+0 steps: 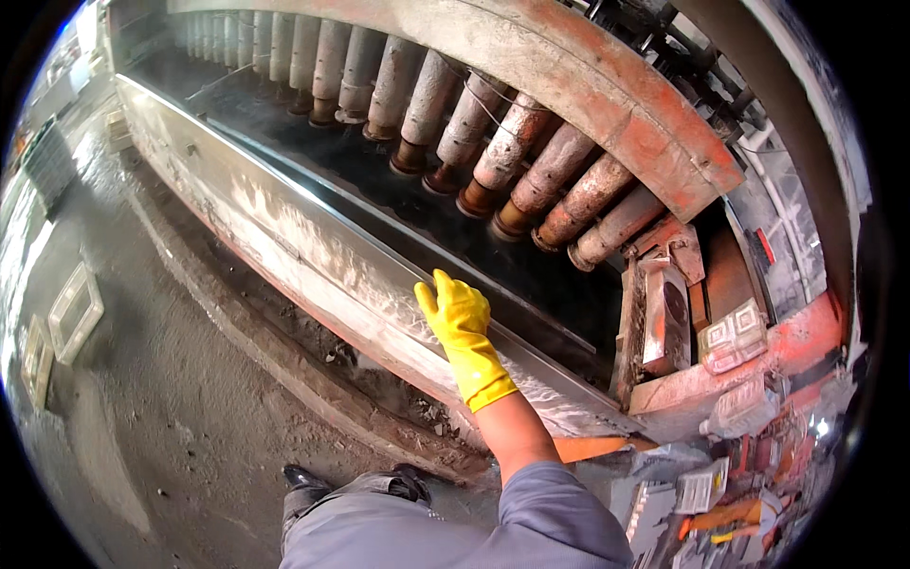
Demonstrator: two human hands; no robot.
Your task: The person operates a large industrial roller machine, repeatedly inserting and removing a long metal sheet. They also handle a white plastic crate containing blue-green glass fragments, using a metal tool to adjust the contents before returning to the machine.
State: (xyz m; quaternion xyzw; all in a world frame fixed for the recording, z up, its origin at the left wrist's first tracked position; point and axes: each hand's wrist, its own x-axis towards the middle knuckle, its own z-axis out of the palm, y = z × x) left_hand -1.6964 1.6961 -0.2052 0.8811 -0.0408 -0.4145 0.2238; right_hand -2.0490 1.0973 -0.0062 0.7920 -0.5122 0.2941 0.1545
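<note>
My right hand [459, 308], in a yellow rubber glove, is at the upper edge of the long metal side wall [284, 223] of a machine trough. Its thumb and forefinger stand apart, and the other fingers are partly bent. No loose object shows in it; whether the palm presses on the rim cannot be made out. Beyond the hand, a row of thick, rusty, grey-crusted cylinders [469, 119] hangs over the dark trough interior [379, 175]. My left hand is out of view.
A worn beam [531, 47] arches over the cylinders. Pale plastic frames [76, 313] lie on the wet grey floor at left. A low curb [275, 351] runs beside the machine. Clear plastic trays [733, 339], slabs and tools, some with orange handles [730, 515], crowd the right.
</note>
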